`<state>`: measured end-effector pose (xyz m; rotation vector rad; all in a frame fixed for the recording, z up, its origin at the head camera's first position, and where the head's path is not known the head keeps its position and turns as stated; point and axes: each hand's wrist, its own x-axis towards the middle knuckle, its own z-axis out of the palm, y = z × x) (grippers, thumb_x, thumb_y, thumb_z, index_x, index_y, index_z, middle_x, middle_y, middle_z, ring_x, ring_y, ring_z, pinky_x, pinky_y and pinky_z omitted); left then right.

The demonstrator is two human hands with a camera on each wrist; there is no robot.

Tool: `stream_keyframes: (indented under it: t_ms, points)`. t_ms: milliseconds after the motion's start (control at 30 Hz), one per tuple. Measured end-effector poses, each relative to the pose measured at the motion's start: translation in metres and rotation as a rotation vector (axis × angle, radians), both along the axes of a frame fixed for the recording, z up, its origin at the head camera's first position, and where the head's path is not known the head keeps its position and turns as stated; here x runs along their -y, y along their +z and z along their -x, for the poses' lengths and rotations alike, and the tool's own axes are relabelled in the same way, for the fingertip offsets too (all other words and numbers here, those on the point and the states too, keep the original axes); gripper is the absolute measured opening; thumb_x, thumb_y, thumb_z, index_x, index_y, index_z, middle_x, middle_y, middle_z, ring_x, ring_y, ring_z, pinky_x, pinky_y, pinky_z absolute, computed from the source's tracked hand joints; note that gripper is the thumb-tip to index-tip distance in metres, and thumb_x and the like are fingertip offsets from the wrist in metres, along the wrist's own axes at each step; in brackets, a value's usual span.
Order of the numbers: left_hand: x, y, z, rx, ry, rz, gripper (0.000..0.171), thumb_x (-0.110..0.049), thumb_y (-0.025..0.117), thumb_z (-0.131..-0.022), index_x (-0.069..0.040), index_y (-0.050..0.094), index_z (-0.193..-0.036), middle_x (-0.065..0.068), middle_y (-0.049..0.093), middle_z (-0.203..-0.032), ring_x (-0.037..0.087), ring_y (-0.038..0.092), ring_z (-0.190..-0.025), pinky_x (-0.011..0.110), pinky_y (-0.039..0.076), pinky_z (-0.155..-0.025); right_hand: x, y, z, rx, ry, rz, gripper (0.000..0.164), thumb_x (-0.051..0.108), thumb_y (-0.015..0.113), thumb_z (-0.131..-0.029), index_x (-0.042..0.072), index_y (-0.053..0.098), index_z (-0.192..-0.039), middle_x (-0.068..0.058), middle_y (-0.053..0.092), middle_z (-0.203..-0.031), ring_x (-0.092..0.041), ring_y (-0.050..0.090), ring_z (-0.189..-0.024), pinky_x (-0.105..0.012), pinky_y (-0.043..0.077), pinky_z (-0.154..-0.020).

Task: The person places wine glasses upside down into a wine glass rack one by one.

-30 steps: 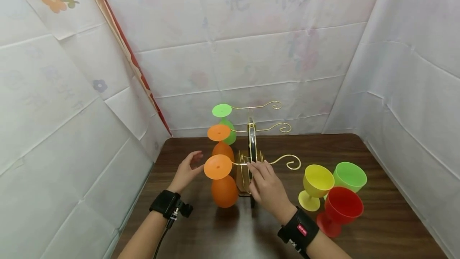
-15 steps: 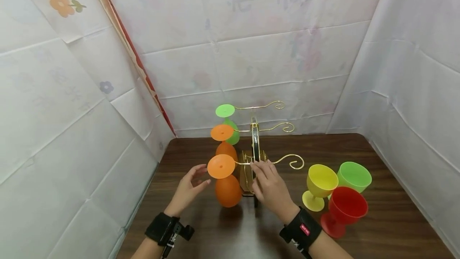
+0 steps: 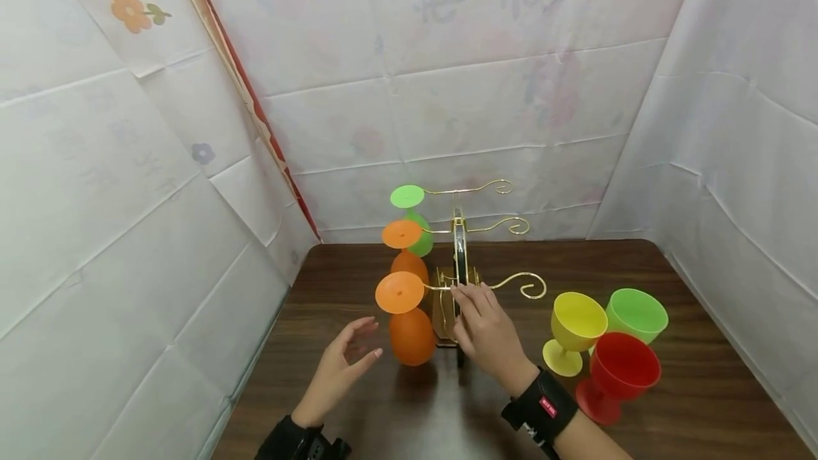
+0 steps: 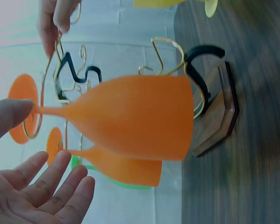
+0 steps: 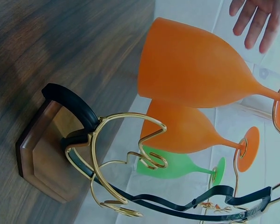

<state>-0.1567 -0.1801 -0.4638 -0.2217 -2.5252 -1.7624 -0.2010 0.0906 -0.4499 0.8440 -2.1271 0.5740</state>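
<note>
Down and back from the front goblet's foot the left hand (image 3: pixel 339 371) has come, and a gap now shows between its fingertips and the orange bowl, while the right hand (image 3: pixel 492 339) stays where it was on the rack (image 3: pixel 461 254).

Nearest me is the dark brown table (image 3: pixel 690 375), its wood grain running plainly across a faintly shiny top. Over it the left hand is empty, fingers apart and lightly bent, thumb held away from them, palm turned toward the front goblet (image 3: pixel 412 338). That goblet hangs upside down, its foot caught in a gold hook on the person's left. The right hand, a black band (image 3: pixel 540 407) round its wrist, pinches the gold wire near the rack's upright (the thumb is mostly hidden from here).

Off to the right a red cup (image 3: pixel 623 368) stands upright, with a yellow cup (image 3: pixel 578 321) and a green cup (image 3: pixel 635 313) close behind it. Deeper along the rack hang a second orange goblet (image 3: pixel 402 234) and then a green goblet (image 3: pixel 407 196), likewise upturned; the facing hooks carry nothing. Past the table rises the back wall (image 3: pixel 479 105), creased white cloth with faded prints.
</note>
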Motion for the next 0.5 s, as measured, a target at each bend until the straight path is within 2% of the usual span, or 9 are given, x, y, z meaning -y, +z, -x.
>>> stream_keyframes:
  t_ms: [200,300,500]
  points:
    - [-0.007,0.001,-0.018,0.003,-0.011,-0.004,0.05,-0.013,0.072,-0.083,-0.015,0.052,-0.13,0.007,0.057,-0.128,0.025,0.054,-0.116,0.04,0.048,-0.092,-0.001,0.0,0.0,-0.008,0.013,-0.012,0.043,0.005,0.057,-0.077,-0.005,0.059,-0.119,-0.017,0.057,-0.115,-0.032,0.054,-0.107,-0.049,0.043,-0.098]
    - [-0.01,0.002,-0.021,0.009,-0.015,0.0,0.051,-0.015,0.072,-0.083,-0.017,0.052,-0.13,0.004,0.057,-0.128,0.025,0.054,-0.117,0.045,0.046,-0.095,0.0,0.002,0.001,-0.019,0.013,-0.017,0.044,0.006,0.059,-0.077,-0.005,0.059,-0.119,-0.017,0.057,-0.114,-0.033,0.054,-0.107,-0.05,0.043,-0.097]
    - [-0.022,0.003,-0.026,0.01,-0.078,-0.003,0.054,-0.02,0.071,-0.084,-0.01,0.05,-0.132,0.009,0.054,-0.132,0.028,0.052,-0.12,0.052,0.043,-0.096,-0.002,0.005,-0.001,0.005,-0.005,-0.038,0.043,0.006,0.061,-0.077,-0.005,0.059,-0.119,-0.018,0.057,-0.115,-0.033,0.053,-0.108,-0.048,0.042,-0.1]
